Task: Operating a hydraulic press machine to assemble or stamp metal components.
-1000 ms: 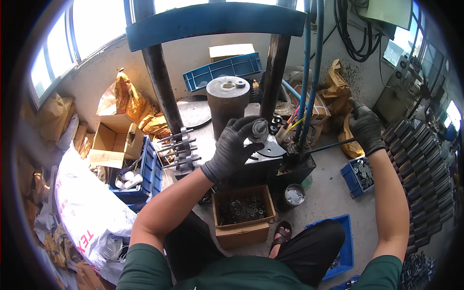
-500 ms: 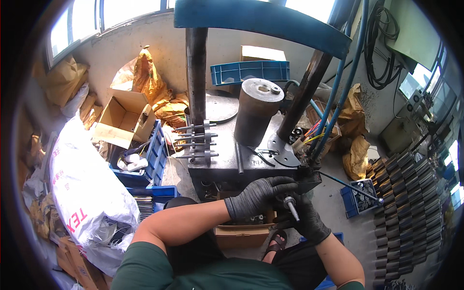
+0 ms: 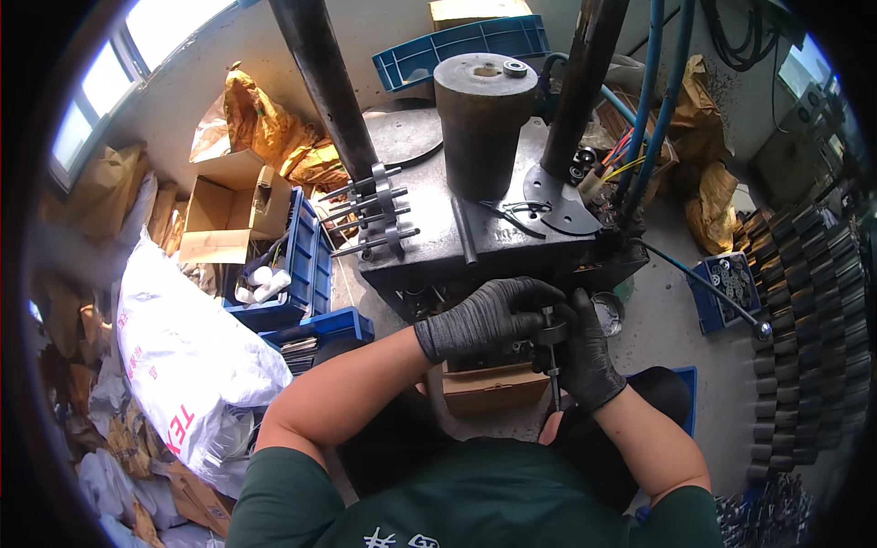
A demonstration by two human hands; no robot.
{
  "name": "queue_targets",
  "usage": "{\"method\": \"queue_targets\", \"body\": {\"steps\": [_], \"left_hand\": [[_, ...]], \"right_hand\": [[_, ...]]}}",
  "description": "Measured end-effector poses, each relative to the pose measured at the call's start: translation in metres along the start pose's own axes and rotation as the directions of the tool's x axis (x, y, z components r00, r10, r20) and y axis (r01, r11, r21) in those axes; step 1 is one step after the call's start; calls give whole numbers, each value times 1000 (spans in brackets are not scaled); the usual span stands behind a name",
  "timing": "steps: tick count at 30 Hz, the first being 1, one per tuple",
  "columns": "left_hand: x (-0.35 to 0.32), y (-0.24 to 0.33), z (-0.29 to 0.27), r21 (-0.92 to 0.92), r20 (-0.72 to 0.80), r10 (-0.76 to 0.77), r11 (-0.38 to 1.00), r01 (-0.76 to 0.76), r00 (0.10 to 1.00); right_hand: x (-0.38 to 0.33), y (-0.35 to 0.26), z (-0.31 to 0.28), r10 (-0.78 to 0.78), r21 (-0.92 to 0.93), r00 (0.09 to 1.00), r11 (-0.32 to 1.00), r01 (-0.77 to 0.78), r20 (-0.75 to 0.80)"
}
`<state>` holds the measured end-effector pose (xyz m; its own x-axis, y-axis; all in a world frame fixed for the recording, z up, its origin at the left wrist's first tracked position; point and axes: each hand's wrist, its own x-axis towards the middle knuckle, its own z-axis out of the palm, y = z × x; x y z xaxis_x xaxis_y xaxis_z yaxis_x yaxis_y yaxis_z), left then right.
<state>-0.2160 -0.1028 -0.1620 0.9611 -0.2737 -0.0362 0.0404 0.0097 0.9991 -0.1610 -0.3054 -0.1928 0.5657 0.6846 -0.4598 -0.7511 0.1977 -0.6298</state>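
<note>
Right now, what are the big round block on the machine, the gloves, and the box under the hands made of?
The round block looks like solid metal, dull grey-brown with a rough, unpolished top. The gloves on the left hand and right hand look like dark knit fabric, ribbed at the cuff, maybe rubber-coated. The box looks like plain brown cardboard, matte, with folded flaps.

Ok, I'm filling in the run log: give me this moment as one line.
left hand: gloved, gripping small metal part | right hand: gloved, holding thin rod | place: over cardboard box, in front of press base
</note>
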Motion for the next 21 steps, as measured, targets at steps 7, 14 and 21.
{"method": "queue_targets", "body": {"steps": [7,14,21], "left_hand": [[7,8,-3,426,-193,189,900,-91,963],[3,10,-24,761,-291,426,646,-63,857],[-6,10,-6,574,-317,344,811,-110,884]], "right_hand": [[3,2,14,-292,-241,951,921,308,98],[-21,-13,0,-526,-518,793,607,603,307],[-5,4,-4,-437,-530,890,729,433,127]]}}
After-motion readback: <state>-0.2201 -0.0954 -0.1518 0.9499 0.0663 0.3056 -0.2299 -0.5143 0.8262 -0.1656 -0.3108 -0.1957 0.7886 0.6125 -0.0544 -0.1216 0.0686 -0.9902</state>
